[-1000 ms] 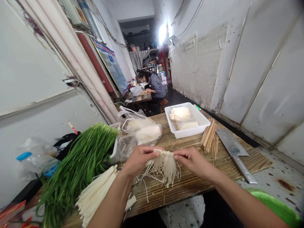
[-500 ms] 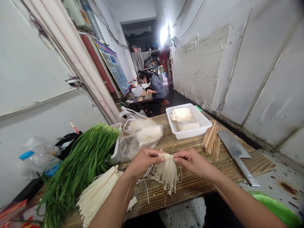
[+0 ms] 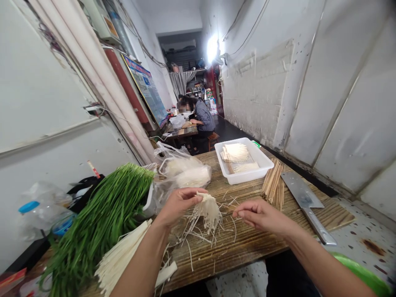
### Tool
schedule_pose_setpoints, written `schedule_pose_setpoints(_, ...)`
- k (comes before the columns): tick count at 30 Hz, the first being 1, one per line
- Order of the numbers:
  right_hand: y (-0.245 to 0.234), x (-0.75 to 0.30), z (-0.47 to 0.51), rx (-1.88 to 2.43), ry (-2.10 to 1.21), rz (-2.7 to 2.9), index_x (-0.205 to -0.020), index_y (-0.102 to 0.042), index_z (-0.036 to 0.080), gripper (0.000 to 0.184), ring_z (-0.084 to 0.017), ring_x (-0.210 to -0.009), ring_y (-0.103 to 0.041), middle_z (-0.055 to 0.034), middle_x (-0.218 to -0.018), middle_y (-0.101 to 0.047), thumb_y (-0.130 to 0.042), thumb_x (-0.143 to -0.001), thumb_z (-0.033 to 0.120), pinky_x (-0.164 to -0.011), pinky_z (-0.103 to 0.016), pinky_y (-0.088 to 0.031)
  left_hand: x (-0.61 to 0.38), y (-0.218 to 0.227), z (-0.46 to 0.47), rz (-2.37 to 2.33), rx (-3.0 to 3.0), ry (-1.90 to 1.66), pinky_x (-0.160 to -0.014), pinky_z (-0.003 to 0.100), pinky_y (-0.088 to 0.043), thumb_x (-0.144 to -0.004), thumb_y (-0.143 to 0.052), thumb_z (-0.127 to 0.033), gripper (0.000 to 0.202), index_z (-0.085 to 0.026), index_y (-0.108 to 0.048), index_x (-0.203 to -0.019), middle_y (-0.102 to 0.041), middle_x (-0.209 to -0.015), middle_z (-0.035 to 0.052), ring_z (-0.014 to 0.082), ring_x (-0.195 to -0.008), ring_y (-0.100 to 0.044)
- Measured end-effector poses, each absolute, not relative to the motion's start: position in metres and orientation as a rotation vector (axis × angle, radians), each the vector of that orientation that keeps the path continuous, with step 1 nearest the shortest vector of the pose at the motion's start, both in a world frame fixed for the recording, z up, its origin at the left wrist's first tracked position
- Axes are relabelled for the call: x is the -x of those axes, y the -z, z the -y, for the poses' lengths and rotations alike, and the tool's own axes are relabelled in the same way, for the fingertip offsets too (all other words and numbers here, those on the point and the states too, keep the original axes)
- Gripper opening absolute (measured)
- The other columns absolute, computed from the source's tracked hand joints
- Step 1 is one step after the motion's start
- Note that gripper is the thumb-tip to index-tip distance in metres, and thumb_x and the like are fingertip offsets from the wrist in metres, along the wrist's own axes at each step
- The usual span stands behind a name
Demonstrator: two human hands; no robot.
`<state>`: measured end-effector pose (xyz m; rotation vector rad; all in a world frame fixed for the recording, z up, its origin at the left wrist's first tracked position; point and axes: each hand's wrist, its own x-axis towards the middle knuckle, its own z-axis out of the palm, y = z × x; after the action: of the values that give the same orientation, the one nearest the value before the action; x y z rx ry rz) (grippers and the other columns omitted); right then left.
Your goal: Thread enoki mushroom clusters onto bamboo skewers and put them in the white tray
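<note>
My left hand [image 3: 182,204] pinches a bunch of enoki mushrooms [image 3: 209,210] at its cut end, the thin stems fanning downward over the wooden board [image 3: 247,239]. To the right of the bunch and apart from it, my right hand [image 3: 258,214] is closed, its fingertips on a thin tan bamboo skewer [image 3: 229,206] that points left; most of it is hidden by the fingers. Loose enoki strands lie beneath both hands. By my left forearm rests a larger pile of enoki [image 3: 123,255].
A white tray [image 3: 247,176] holds skewered enoki. Beside it are a bundle of bamboo skewers [image 3: 274,183] and a cleaver [image 3: 305,198]. Plastic bags of enoki [image 3: 192,175] and green chives [image 3: 105,218] lie left. A person [image 3: 204,115] sits at a far table.
My right hand has let go of the enoki bunch and moved right, away from it. My left hand still holds the bunch, now slightly further left.
</note>
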<state>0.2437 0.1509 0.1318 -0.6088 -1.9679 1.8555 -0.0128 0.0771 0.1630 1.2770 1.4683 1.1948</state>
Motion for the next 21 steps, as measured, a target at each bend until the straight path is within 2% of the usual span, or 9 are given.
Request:
schedule_pose_setpoints(3, -0.126, -0.239, -0.137, 0.684, -1.843, 1.753, -0.091, -0.068, 0.016, 0.03, -0.005, -0.04, -0.025, 0.0078, -0.049, -0.038, -0.057, -0.081, 0.042, -0.039, -0.018, -0.017, 0.011, -0.161, -0.074, -1.573, -1.157, -1.396, -0.089, 0.03, -0.044, -0.066, -0.073, -0.035, 0.046, -0.017, -0.065, -0.108, -0.069, -0.108, 0.0078, 0.0205, -0.1, -0.06)
schedule_pose_setpoints(6, -0.123, -0.23, -0.12, 0.792, -1.691, 1.613, -0.094, -0.069, 0.014, 0.034, -0.006, -0.041, -0.028, 0.006, -0.051, -0.044, -0.058, -0.08, 0.043, -0.039, -0.019, -0.02, -0.005, -0.15, -0.072, -1.666, -0.943, -1.673, -0.093, 0.037, -0.044, -0.071, -0.068, -0.042, 0.047, -0.013, -0.063, -0.107, -0.07, -0.102, 0.0113, 0.0214, -0.096, -0.063)
schedule_pose_setpoints(8, -0.122, -0.231, -0.111, 0.817, -1.559, 1.566, -0.096, -0.069, 0.014, 0.033, -0.007, -0.043, -0.033, 0.005, -0.052, -0.047, -0.057, -0.081, 0.041, -0.042, -0.02, -0.026, -0.025, -0.14, -0.074, -1.502, -0.832, -1.67, -0.092, 0.041, -0.046, -0.073, -0.065, -0.044, 0.048, -0.011, -0.061, -0.108, -0.07, -0.1, 0.0136, 0.0228, -0.093, -0.065)
schedule_pose_setpoints(12, -0.117, -0.254, -0.105, 0.859, -1.34, 1.579, -0.096, -0.069, 0.014, 0.028, -0.011, -0.053, -0.048, 0.0032, -0.054, -0.052, -0.056, -0.083, 0.035, -0.054, -0.023, -0.039, -0.061, -0.12, -0.085, -1.232, -0.769, -1.605, -0.094, 0.042, -0.046, -0.073, -0.067, -0.04, 0.048, -0.013, -0.059, -0.112, -0.069, -0.106, 0.0138, 0.0241, -0.1, -0.063)
schedule_pose_setpoints(18, -0.094, -0.277, -0.101, 0.976, -1.099, 1.633, -0.095, -0.07, 0.014, 0.026, -0.014, -0.054, -0.054, 0.0007, -0.056, -0.057, -0.054, -0.083, 0.031, -0.054, -0.024, -0.043, -0.068, -0.098, -0.088, -1.41, -0.866, -1.591, -0.09, 0.042, -0.048, -0.071, -0.068, -0.04, 0.037, -0.014, -0.068, -0.097, -0.072, -0.095, 0.0098, 0.0213, -0.088, -0.067)
schedule_pose_setpoints(21, -0.083, -0.271, -0.095, 0.982, -1.045, 1.654, -0.094, -0.07, 0.015, 0.026, -0.014, -0.054, -0.056, -0.0003, -0.057, -0.059, -0.053, -0.084, 0.03, -0.053, -0.023, -0.044, -0.072, -0.097, -0.084, -1.474, -0.987, -1.611, -0.089, 0.038, -0.048, -0.07, -0.069, -0.036, 0.035, -0.017, -0.068, -0.1, -0.072, -0.096, 0.0071, 0.0197, -0.089, -0.066)
